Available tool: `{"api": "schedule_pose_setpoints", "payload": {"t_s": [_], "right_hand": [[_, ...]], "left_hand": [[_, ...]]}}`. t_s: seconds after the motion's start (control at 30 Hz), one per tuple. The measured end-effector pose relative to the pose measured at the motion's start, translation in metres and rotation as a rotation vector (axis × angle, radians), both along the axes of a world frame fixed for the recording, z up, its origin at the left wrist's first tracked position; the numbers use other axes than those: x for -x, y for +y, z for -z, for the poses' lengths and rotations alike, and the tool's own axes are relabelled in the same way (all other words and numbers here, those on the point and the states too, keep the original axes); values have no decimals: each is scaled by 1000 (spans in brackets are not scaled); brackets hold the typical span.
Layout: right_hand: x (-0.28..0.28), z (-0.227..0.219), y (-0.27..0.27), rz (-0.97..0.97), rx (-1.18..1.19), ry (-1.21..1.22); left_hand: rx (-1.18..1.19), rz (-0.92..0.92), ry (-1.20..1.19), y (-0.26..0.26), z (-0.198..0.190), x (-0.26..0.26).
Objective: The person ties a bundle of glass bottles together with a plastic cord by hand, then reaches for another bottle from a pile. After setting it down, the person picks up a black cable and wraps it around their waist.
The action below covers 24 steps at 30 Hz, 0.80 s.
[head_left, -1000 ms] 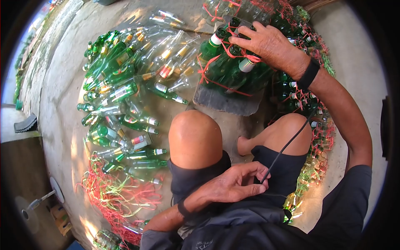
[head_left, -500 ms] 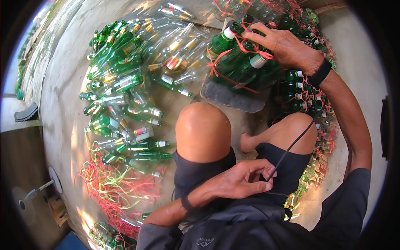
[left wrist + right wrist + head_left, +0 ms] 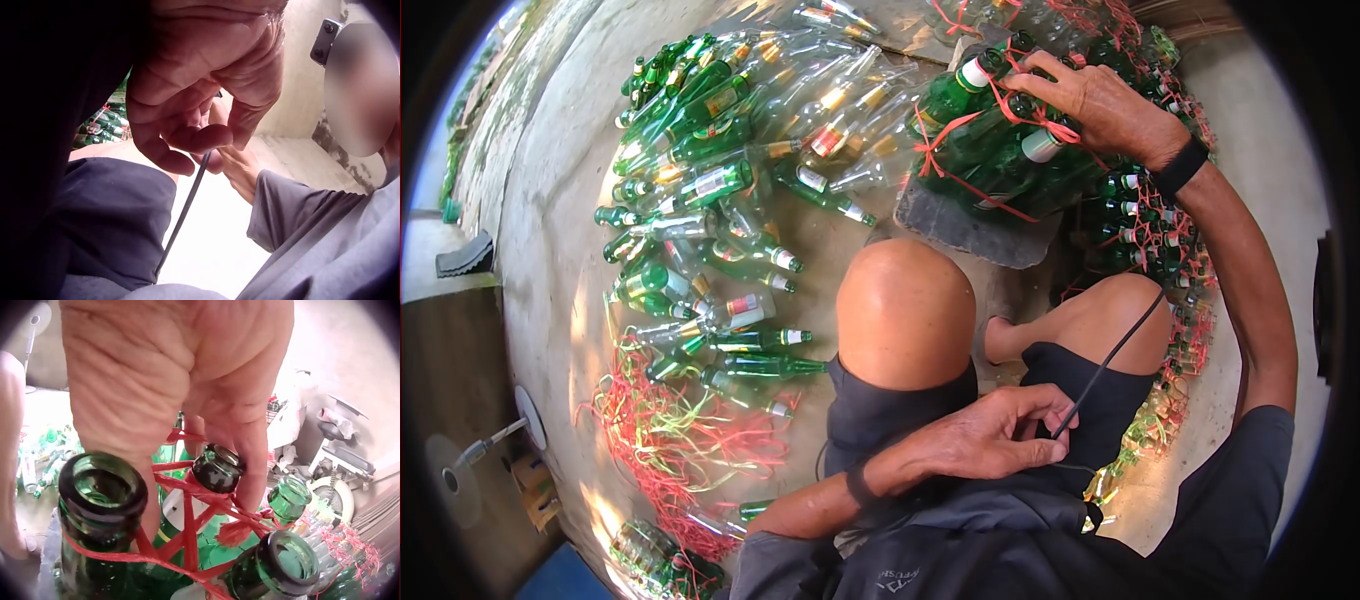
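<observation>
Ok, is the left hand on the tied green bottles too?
No, the left hand holds the black cord, apart from the tied green bottles.

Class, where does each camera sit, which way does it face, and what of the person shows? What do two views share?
Head: on the head, facing forward and down at tied green bottles; left hand, right hand, arms and knees show.
Left wrist: on that wrist, facing that hand and black cord; shorts and a sleeve show too.
Right wrist: on that wrist, facing that hand over bottle necks; part of a leg shows.
Shared: head and right wrist both show those tied bottles.
</observation>
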State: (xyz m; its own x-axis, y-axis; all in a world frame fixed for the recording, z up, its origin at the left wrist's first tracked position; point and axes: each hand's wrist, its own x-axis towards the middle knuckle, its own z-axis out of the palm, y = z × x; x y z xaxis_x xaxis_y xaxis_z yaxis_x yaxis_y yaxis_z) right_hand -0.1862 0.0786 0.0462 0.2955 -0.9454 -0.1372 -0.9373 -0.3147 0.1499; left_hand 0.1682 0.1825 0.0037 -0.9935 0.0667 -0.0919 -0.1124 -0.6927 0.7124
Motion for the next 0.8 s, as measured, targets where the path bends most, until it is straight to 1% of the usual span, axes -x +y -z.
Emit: {"api": "schedule_pose_setpoints", "payload": {"t_s": [0.07,0.17,0.33,0.43,0.5,0.6,0.67,0.7,0.77,0.8], "right_hand": [[2,-1,1,3,2,-2],[7,3,-1,-41,15,-32],[3,1,-1,-26,18,6],[2,-3,1,-11,6,-35],[6,1,1,-76,53,-7],[6,1,0,-38,14,-28],[4,-2,1,-7,-8,-33],[3,-2,1,18,-29,-38],[8,1,4,11,-26,-59],[7,0,4,1,-21,-79]], "left_hand": [[21,6,-9,0,-1,0],[0,-11,-1,4,4,0],[16,8,-13,4,5,-1],[-18,-2,-5,6,5,-2],[-43,-7,5,6,6,-3],[-45,-11,-9,4,5,-5],[-48,63,-54,-2,2,-6],[-50,65,-55,1,3,-6],[-66,-23,-15,6,8,-6],[-67,-23,-15,6,8,-6]]}}
